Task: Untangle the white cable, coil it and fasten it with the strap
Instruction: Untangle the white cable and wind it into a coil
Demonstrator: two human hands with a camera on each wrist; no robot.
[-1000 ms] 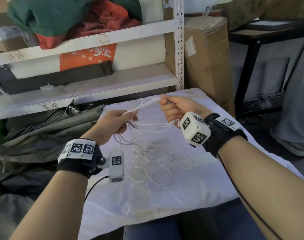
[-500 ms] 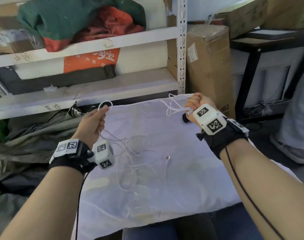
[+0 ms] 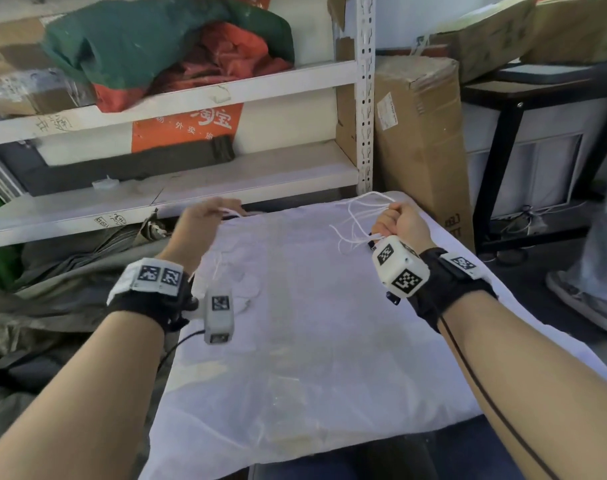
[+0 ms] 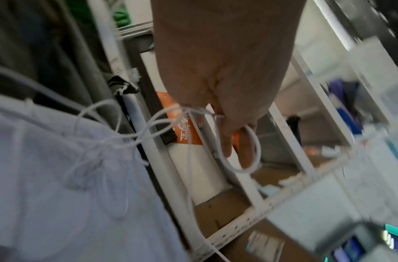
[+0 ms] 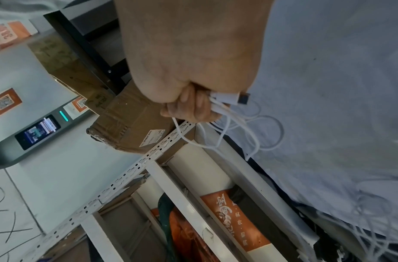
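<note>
The thin white cable (image 3: 355,216) stretches between my two hands above the white cloth (image 3: 312,358). My right hand (image 3: 388,221) at the back right is a fist round several bunched loops. In the right wrist view this right hand (image 5: 193,108) also grips the white plug (image 5: 227,98), which has a dark end. My left hand (image 3: 225,211) pinches strands near the cloth's far edge. In the left wrist view a cable loop (image 4: 254,159) circles the left hand's fingers (image 4: 226,141), and a tangle (image 4: 117,138) hangs below. I cannot make out the strap for certain.
A white metal shelf (image 3: 225,181) with bundles and boxes stands just behind the cloth. A tall cardboard box (image 3: 419,140) and a black table frame (image 3: 496,150) are at the right. A person's shoe (image 3: 586,303) is on the floor at far right. Grey fabric (image 3: 70,271) is heaped at the left.
My hands have drawn apart with the cable between them. The left hand has since risen toward the shelf, lifting most of the slack off the cloth. The right hand stays at back right.
</note>
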